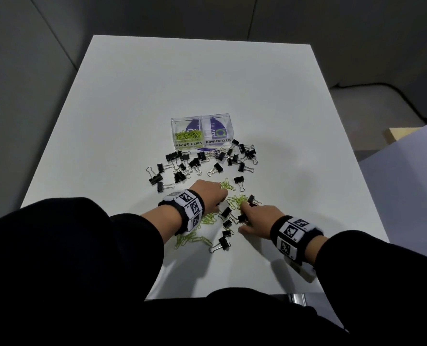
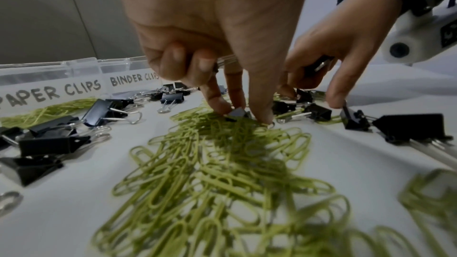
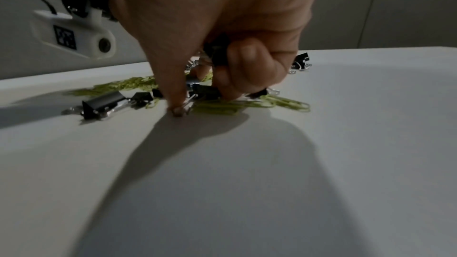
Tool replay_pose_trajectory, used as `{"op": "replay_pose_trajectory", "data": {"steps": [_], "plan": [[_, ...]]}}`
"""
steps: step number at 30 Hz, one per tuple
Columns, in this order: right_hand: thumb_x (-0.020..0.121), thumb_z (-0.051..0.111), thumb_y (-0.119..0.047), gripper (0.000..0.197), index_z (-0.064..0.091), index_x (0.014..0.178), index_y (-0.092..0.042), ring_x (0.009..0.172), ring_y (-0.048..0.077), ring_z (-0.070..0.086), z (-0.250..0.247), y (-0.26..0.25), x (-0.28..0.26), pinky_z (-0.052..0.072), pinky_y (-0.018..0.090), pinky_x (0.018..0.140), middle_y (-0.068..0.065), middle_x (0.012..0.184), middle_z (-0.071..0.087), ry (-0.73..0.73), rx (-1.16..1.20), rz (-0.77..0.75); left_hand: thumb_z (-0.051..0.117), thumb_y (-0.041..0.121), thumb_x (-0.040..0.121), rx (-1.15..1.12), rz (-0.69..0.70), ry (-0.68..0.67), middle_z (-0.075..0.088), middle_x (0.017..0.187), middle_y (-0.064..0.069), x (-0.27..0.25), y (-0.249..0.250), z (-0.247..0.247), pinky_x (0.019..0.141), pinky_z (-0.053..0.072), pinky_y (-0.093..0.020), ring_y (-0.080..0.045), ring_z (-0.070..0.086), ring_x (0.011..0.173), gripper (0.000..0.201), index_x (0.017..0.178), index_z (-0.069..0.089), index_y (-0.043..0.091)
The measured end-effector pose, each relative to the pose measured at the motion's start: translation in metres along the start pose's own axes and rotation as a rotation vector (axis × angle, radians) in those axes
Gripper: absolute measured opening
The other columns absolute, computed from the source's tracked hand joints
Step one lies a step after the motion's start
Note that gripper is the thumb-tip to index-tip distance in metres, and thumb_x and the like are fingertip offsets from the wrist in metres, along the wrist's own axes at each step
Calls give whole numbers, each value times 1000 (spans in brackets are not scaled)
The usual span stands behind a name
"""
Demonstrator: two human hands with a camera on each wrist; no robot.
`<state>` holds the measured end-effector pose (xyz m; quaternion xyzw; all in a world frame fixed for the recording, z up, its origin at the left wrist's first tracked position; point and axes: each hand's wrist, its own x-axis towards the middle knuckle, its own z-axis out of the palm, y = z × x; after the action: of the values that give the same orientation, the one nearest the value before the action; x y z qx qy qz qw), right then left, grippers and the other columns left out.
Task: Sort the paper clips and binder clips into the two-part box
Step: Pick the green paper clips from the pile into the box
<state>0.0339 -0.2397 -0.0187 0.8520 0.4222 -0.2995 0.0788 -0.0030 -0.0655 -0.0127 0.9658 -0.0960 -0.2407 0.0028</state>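
Observation:
The clear two-part box [image 1: 200, 133] stands mid-table; its left half, labelled PAPER CLIPS, holds green paper clips [image 1: 188, 135], and nothing shows in the BINDER CLIPS half. Black binder clips [image 1: 182, 166] lie scattered in front of it. Loose green paper clips [image 2: 222, 173] spread under my hands. My left hand [image 2: 241, 114] pinches a black binder clip [image 2: 237, 113] on the pile, with silver clip wires [image 2: 226, 60] tucked under its curled fingers. My right hand [image 3: 202, 97] has black binder clips [image 3: 217, 52] in its curled fingers, and its fingertips press on another binder clip [image 3: 206, 91].
The white table [image 1: 232, 83] is bare behind the box, and its right edge [image 1: 352, 158] drops to a dark floor. More binder clips [image 1: 223, 242] and paper clips [image 1: 192, 239] lie between my wrists. A grey panel and a pale block [image 1: 399, 133] sit off to the right.

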Motion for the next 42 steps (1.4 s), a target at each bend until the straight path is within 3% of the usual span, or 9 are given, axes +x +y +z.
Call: {"op": "replay_pose_trajectory", "data": {"steps": [4, 8, 15, 19, 22, 28, 33, 38, 42], "plan": [[91, 42, -28, 26, 45, 105, -7, 85, 31, 63, 1, -10, 2, 48, 36, 69, 12, 97, 66, 42, 13, -8, 57, 26, 90, -39, -23, -15, 59, 115, -6, 1, -1, 2, 81, 46, -34, -25, 58, 105, 27, 113, 53, 14], [93, 37, -25, 13, 42, 92, -12, 72, 26, 54, -3, -13, 4, 41, 33, 65, 9, 95, 63, 96, -12, -32, 49, 22, 94, -27, 4, 27, 58, 116, -4, -2, -3, 5, 73, 44, -30, -24, 59, 101, 21, 114, 55, 17], [96, 40, -15, 20, 53, 110, -10, 89, 26, 56, -24, 5, 6, 48, 35, 80, 9, 109, 56, 165, 223, 3, 48, 22, 95, -56, 44, 69, 62, 112, 0, -9, -13, -2, 76, 53, -30, -21, 62, 94, 23, 117, 56, 22], [94, 36, -14, 23, 56, 84, -10, 81, 22, 51, -26, 3, 14, 43, 33, 73, 10, 93, 55, 181, 356, 141, 50, 31, 94, -5, 80, 26, 61, 114, -1, -10, -10, -1, 75, 50, -31, -22, 62, 97, 28, 121, 53, 22], [95, 34, -29, 30, 49, 75, -12, 74, 24, 52, -24, -6, 17, 38, 30, 64, 6, 79, 54, 233, 286, 185, 50, 38, 93, 6, 48, 42, 62, 112, -3, -9, -6, 1, 73, 48, -31, -23, 63, 96, 34, 121, 51, 19], [92, 42, -51, 44, 47, 109, -11, 93, 29, 63, -12, -21, 25, 39, 32, 67, 9, 103, 67, 128, 38, 81, 52, 46, 89, 13, -38, 48, 65, 101, -5, -8, -1, 7, 71, 46, -33, -25, 62, 90, 39, 107, 51, 12], [89, 46, -46, 40, 48, 106, -10, 92, 30, 63, -9, -28, 25, 45, 34, 73, 9, 101, 67, 150, 22, 59, 53, 35, 90, -43, -83, 50, 65, 101, -6, -7, 2, 10, 70, 44, -32, -26, 62, 93, 28, 106, 52, 12], [90, 41, -42, 37, 47, 105, -9, 72, 26, 54, -12, -27, 26, 36, 30, 63, 9, 96, 68, 140, 67, 64, 49, 24, 89, -100, -121, 36, 63, 102, -7, -6, 5, 10, 72, 45, -33, -27, 61, 93, 20, 105, 51, 12], [88, 44, -45, 39, 46, 107, -11, 84, 29, 63, -19, -21, 25, 38, 29, 64, 8, 96, 68, 133, 104, 57, 45, 28, 91, -149, -117, 91, 63, 101, -6, -8, 1, 14, 69, 45, -33, -26, 61, 88, 21, 106, 49, 14]]}}
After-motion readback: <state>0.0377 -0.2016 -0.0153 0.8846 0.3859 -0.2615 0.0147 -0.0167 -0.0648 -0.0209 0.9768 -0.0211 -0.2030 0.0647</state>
